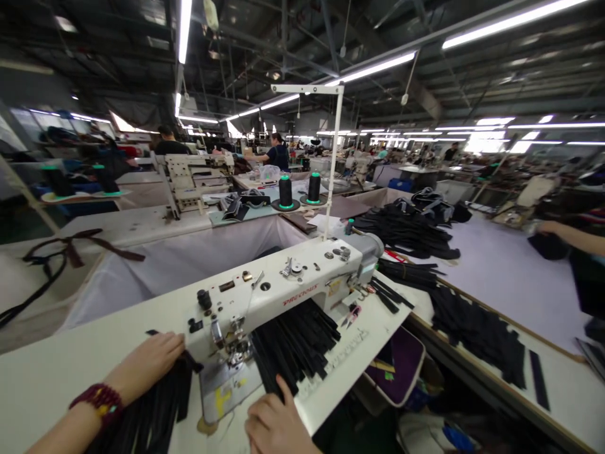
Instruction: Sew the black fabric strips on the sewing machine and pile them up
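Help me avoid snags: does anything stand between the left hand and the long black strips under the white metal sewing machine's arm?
Yes: the machine's needle end, with its shiny metal presser mechanism, stands between the left hand and those strips.

Counted: one left hand (158, 353), one right hand (280, 416). One near sewing machine (271, 290) logged. Two bundles of black strips (297, 343) noted, one near each hand; single strips too overlapped to be counted. Two large thread spools (286, 193) recorded behind the machine, two spools at far left (57, 183).
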Tool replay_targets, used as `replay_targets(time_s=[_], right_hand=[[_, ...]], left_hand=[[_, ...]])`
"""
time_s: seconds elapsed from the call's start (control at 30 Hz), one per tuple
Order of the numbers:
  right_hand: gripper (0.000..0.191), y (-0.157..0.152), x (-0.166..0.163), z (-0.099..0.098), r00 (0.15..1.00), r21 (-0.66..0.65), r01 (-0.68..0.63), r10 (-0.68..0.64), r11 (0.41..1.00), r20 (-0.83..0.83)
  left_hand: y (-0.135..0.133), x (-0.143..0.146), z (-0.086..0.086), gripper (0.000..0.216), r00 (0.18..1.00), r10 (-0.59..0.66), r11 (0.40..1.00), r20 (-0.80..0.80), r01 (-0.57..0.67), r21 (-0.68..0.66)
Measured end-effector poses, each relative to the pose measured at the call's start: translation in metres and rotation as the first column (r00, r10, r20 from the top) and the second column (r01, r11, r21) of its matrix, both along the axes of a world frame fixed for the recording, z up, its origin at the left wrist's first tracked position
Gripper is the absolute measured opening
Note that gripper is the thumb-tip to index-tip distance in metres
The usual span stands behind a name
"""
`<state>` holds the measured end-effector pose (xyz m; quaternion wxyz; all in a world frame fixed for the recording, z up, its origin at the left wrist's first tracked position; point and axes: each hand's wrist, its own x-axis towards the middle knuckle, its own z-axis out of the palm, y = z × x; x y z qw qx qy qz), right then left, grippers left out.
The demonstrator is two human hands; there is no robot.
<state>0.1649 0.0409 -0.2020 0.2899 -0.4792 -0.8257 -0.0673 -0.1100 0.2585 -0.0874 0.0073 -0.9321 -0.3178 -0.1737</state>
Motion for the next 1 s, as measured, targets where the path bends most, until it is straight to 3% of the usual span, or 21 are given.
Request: replay_targets(time_s=[0.1,0.2,0.23,0.3,0.4,0.5,0.57,0.63,0.7,0.73,0.83,1.0], right_hand=[[0.015,-0.009,0.009,0.026,0.997,-0.099,-0.067,0.061,0.993,-0.056],[0.025,-0.016,0.008,0.039,0.988,-0.011,-0.098,0.096,0.995,-0.124],[0.03,-0.018,0.005,0.041,0.985,0.048,-0.105,0.111,0.993,-0.13],[0.036,-0.025,-0.002,0.046,0.978,0.173,-0.154,0.175,0.973,-0.112],[0.032,-0.034,-0.011,0.052,0.946,0.269,-0.285,0.316,0.92,-0.076],[0.029,-0.037,-0.007,0.055,0.915,0.227,-0.366,0.393,0.903,-0.087],[0.032,-0.035,0.004,0.052,0.919,0.171,-0.361,0.381,0.917,-0.105],[0.035,-0.031,0.017,0.046,0.929,0.128,-0.333,0.348,0.934,-0.123],[0.035,-0.025,0.026,0.039,0.935,0.105,-0.323,0.334,0.941,-0.119],[0.034,-0.022,0.029,0.035,0.937,0.1,-0.322,0.332,0.941,-0.108],[0.029,-0.012,0.023,0.023,0.947,0.106,-0.302,0.311,0.947,-0.078],[0.015,-0.002,0.0,0.005,0.963,0.285,-0.18,0.228,0.941,-0.144]], left_hand=[[-0.037,-0.036,0.029,0.032,0.993,0.095,0.994,-0.076,-0.099,-0.051],[-0.1,-0.032,0.042,0.036,0.943,0.325,0.924,0.069,-0.301,-0.235],[-0.123,-0.021,0.04,0.038,0.907,0.404,0.869,0.118,-0.341,-0.359],[-0.164,0.011,0.026,0.042,0.835,0.527,0.68,0.155,-0.305,-0.667],[-0.199,0.06,-0.009,0.054,0.722,0.652,0.374,0.231,-0.042,-0.926],[-0.202,0.088,-0.04,0.062,0.644,0.72,0.292,0.257,0.055,-0.955],[-0.192,0.09,-0.049,0.06,0.657,0.703,0.373,0.273,-0.014,-0.928],[-0.177,0.085,-0.051,0.048,0.704,0.627,0.588,0.334,-0.146,-0.796],[-0.164,0.077,-0.049,0.033,0.795,0.481,0.809,0.37,-0.24,-0.537],[-0.158,0.074,-0.049,0.03,0.848,0.399,0.881,0.349,-0.249,-0.403],[-0.15,0.07,-0.055,0.032,0.949,0.243,0.965,0.198,-0.217,-0.146],[-0.152,0.071,-0.077,0.039,0.977,0.21,0.978,0.021,-0.21,0.015]])
